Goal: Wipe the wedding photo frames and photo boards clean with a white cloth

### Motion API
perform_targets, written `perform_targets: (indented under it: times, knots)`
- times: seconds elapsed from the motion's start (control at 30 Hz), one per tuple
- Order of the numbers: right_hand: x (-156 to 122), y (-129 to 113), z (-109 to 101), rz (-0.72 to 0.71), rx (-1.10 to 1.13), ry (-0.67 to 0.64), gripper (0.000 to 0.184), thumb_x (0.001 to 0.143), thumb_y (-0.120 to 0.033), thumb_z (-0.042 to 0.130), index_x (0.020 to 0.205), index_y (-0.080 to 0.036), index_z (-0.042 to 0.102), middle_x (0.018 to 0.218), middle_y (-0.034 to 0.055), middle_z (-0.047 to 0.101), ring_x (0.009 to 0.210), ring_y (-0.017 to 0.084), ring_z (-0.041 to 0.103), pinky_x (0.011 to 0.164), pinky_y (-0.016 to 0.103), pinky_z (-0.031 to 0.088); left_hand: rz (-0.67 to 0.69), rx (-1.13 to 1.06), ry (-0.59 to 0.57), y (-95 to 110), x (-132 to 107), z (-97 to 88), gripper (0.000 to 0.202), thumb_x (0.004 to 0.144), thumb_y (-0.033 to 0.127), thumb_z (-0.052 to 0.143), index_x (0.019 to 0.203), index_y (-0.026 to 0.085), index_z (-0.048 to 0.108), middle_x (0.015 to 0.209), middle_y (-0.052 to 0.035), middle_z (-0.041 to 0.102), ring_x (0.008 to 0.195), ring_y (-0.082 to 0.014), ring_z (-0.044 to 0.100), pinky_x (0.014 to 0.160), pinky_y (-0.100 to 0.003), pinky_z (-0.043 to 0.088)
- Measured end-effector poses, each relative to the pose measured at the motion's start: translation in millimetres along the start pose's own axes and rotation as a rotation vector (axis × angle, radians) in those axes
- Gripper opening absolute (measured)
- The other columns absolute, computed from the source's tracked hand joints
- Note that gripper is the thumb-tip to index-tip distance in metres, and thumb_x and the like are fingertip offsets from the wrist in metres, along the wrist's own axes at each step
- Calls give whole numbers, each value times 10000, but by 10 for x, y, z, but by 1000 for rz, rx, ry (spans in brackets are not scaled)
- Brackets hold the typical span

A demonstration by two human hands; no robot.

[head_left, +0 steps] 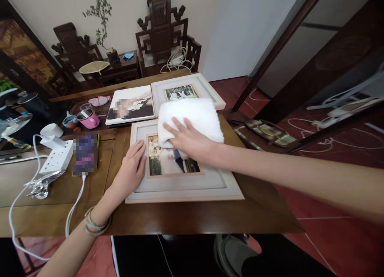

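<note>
Near picture frame (180, 184), face up, lies flat on the wooden table (210, 219), close to the edge by the wearer. From my end I see the left hand (132, 165) resting palm down on its left border, fingers extended, gripping nothing. The right hand (184, 136) lies spread over a folded white cloth (196, 115), not closed; whether the thumb tucks under the cloth, I cannot tell. Cloth covers the upper part of the near photo and hides some of a second frame (211, 93) behind. Left of that one I note a white-edged photo panel (132, 113). Farther left: pink mug (89, 119), phone (86, 154) with cable attached, white power strip (58, 157).
</note>
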State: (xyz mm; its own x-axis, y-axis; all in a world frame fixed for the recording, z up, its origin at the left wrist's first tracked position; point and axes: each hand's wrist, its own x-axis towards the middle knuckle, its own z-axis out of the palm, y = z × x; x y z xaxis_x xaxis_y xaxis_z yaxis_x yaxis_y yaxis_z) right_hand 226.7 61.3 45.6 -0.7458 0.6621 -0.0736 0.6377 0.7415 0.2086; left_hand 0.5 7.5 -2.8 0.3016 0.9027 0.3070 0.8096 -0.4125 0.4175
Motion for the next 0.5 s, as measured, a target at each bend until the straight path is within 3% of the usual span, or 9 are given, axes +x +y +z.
perform_targets:
  times: [0.07,0.17,0.23,0.33,0.4,0.5]
  knots:
    - [85,-26,39,-25,-10,28,387,799,23,557,1142,-92,693,1558,222,273,1398,494,226,1065,683,274,3,-5,8,-10,-6,9,429,979,286,395,1357,127,523,1455,-180,498,1395,-270,416,1147,-518,353]
    - [-6,-242,-7,-54,61,44,351,878,-28,495,1118,-149,719,1539,185,336,1395,450,278,1079,658,277,2,-6,12,-22,-17,28,433,978,271,390,1366,123,510,1459,-182,492,1400,-271,409,1141,-526,358]
    - [-173,-434,-112,-79,150,-81,338,824,-58,600,1118,-168,724,1534,186,347,1389,459,288,1074,649,297,0,-2,10,-22,-21,37,436,978,262,382,1366,110,507,1463,-187,486,1405,-270,400,1144,-521,354]
    - [-448,-656,-323,-173,302,-281,481,648,-109,778,1123,-156,722,1523,227,348,1364,507,303,1040,654,346,-17,2,3,-10,-20,38,436,978,257,375,1359,95,512,1465,-194,480,1410,-271,392,1149,-514,348]
    - [-574,-714,-443,-241,382,-327,485,607,-119,795,1085,-169,733,1495,223,402,1336,496,367,1020,633,384,-23,-1,0,0,-17,32,431,978,258,372,1357,109,516,1467,-188,480,1408,-269,395,1150,-515,347]
    - [-600,-678,-516,-282,425,-320,360,672,-96,714,1019,-185,741,1447,175,492,1301,409,459,1007,522,443,-23,-2,-8,2,-14,25,427,979,257,371,1359,127,514,1472,-181,476,1409,-270,393,1147,-528,345]
